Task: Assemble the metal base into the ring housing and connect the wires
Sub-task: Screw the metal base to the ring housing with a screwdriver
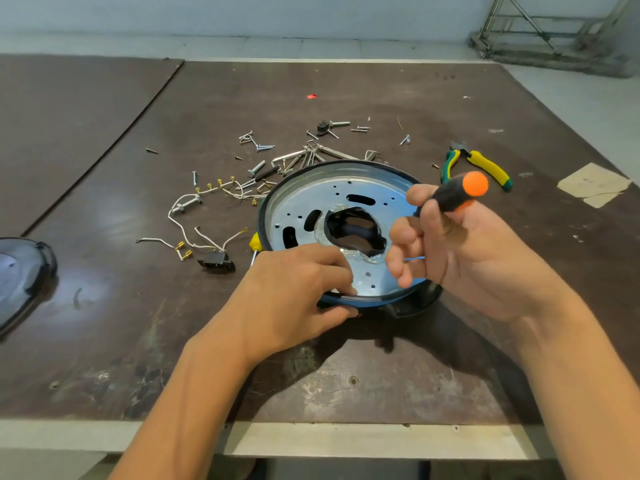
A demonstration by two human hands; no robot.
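Hands first: the left hand (298, 285) pinches the near rim of the ring housing (343, 163), its fingers curled over the top edge and its thumb on the outside. The right hand (457, 258) hangs above the right side of the housing, gripping a screwdriver (450, 197) by its black handle.

The metal base (311, 192), a silver disc with slots, small holes and a ragged central opening, already lies inside the housing, and the pair sits on the table (346, 375) between the 2 hands.

The screwdriver's long axis runs from its orange cap at upper right down and left toward the disc. Its tip is hidden behind the fingers, so I cannot tell whether it touches the metal, though it probably does not.

The loose wires (180, 245) and their black connector block (216, 263) lie just left of the housing, apart from it and unconnected. They are much nearer the left hand than the right.

I judge that the coming move turns on this split. The right hand brings the driver down onto the disc on its own side, while any reach for the wires falls to the left hand, which would first have to let go of the rim.

Scattered screws (266, 147) lie beyond the housing, and pliers (485, 164) sit to the far right.
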